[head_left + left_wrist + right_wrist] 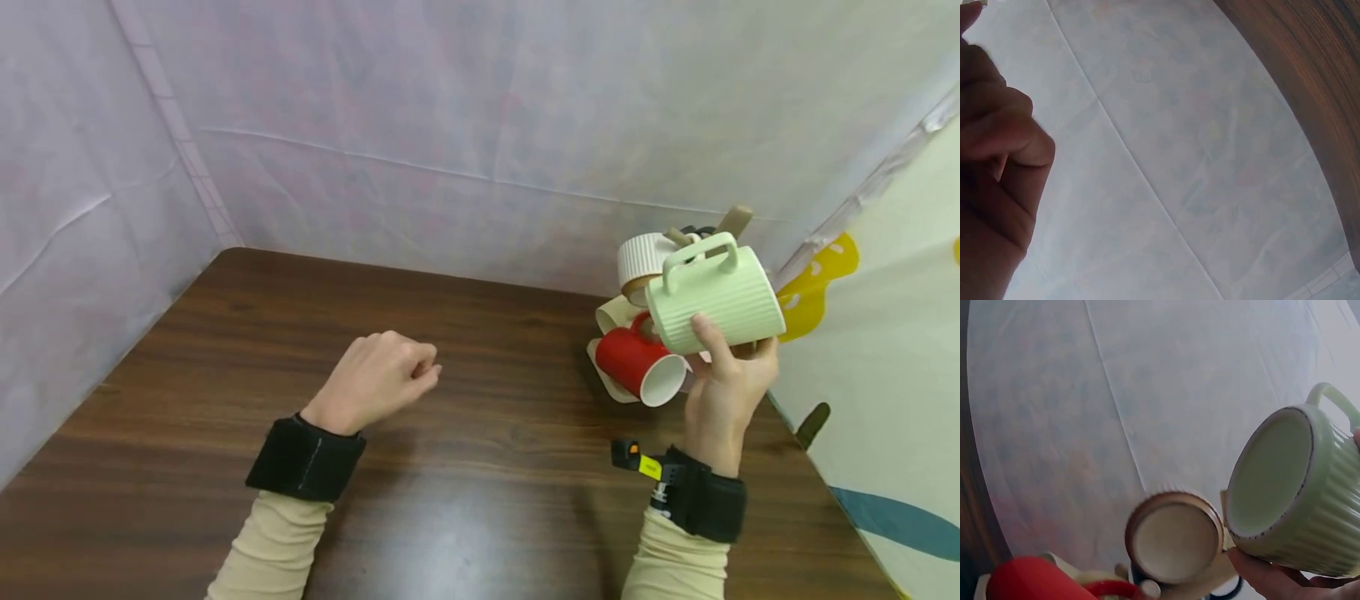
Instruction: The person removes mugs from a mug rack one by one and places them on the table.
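Note:
A pale green ribbed mug [716, 298] lies tilted on its side in the grip of my right hand [727, 387], with the thumb on its wall and its handle upward. The right wrist view shows the flat base of this green mug [1275, 472]. Just behind and left of it, a white ribbed mug with a brown base [643, 258] and a red mug [630, 358] hang on a wooden mug stand [735, 219]. Above the left part of the table, my left hand [375, 375] is held with its fingers curled in and nothing in them.
The stand's base [618, 387] rests at the far right of the dark wooden table [480, 417]. A cream mug [615, 313] sits behind the red one, and other mugs are partly hidden. A pale sheet [450, 125] hangs behind; a patterned surface [885, 400] borders the right.

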A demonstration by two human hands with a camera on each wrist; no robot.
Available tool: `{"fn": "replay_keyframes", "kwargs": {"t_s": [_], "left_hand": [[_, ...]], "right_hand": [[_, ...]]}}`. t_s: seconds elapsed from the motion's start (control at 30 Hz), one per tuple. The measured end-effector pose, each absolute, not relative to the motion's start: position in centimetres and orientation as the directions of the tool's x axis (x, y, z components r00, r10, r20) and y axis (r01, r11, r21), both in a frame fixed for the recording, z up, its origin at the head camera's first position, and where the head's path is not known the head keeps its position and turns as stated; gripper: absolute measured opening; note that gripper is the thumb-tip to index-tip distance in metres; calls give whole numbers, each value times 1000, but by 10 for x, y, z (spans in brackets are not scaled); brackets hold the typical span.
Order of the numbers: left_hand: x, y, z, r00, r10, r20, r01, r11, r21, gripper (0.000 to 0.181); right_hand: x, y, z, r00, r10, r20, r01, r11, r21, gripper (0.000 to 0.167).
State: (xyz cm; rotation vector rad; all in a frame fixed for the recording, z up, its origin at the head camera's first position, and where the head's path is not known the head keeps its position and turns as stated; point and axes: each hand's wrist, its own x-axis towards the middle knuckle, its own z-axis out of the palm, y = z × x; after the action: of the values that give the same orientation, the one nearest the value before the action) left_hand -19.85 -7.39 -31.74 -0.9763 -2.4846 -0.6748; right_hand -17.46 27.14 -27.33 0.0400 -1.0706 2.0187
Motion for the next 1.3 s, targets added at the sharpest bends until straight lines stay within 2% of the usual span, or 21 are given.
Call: {"fn": "replay_keyframes", "kwargs": {"t_s": [0.2,0.33,0.53,0.7,0.93,1.3], "left_hand": [[-198,-74,-318,-684,514,518,705,648,288,24],[-198,-74,-319,-659,516,548,720,643,261,12],[-198,-74,-320,-629,541,558,742,632,224,7],[-197,-74,-320,-647,555,523,736,635,236,6],[-195,-73,-318,-668,564,486,724,643,250,4],[-195,-73,-318,-685,565,460,712,652,259,4]], "right_hand": [[-175,263,-275,-699,582,415,-654,-287,-700,61],[-176,260,-275,-728,550,410,-629,-296,-719,60],[-176,259,-277,-754,475,453,-604,-234,-761,66],[-177,256,-280,-750,425,508,-615,-163,-772,71],[-175,254,-279,-774,325,542,-576,-10,-817,75],[-176,249,-282,-827,209,522,-477,229,-848,94]]}}
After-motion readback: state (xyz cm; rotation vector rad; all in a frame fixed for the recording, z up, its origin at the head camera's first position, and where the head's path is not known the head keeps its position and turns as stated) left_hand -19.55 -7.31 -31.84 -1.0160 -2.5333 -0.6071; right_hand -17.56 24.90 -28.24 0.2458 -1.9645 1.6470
